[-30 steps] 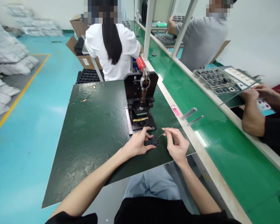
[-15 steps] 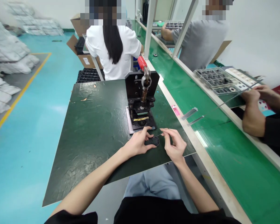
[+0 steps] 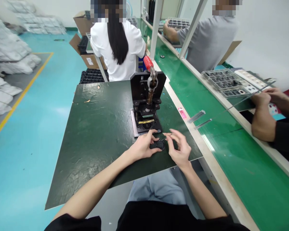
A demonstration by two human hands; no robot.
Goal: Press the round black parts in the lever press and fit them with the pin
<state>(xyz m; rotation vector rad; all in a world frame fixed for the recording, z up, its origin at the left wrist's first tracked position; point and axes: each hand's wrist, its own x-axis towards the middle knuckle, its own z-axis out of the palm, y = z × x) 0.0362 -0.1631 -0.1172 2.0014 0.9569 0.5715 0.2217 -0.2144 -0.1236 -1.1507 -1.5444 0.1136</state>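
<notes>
Working surface: the dark green bench (image 3: 93, 134) has a left edge that slants down beside the blue floor (image 3: 38, 134). The near edge runs diagonally, rising from lower left to the right, where it passes above the lap (image 3: 156, 189). A pale rail (image 3: 195, 134) bounds the right side, with a green conveyor surface (image 3: 245, 179) beyond it. The widest stretch of bench lies to the left of the black press (image 3: 147, 93); on the right, a narrower strip separates the press from the rail. Two groups of thin metal strips (image 3: 197, 116) lie just beyond the right hand, at the rail and conveyor.

Part position: the black part (image 3: 161, 145) is in front of the press base, between the two hands and well inside the near edge. Its rounded end faces right.

Left hand (image 3: 144, 146): the forearm reaches in diagonally from lower left. Thumb and fingers curve around the left end of the black part and pinch it from opposite sides.

Right hand (image 3: 179, 147): the forearm rises from lower right. Thumb and index fingers are pressed together on a thin rod (image 3: 163, 139), which slopes down toward the part's rounded end; contact between the two cannot be confirmed. The remaining fingers are bent and raised.
</notes>
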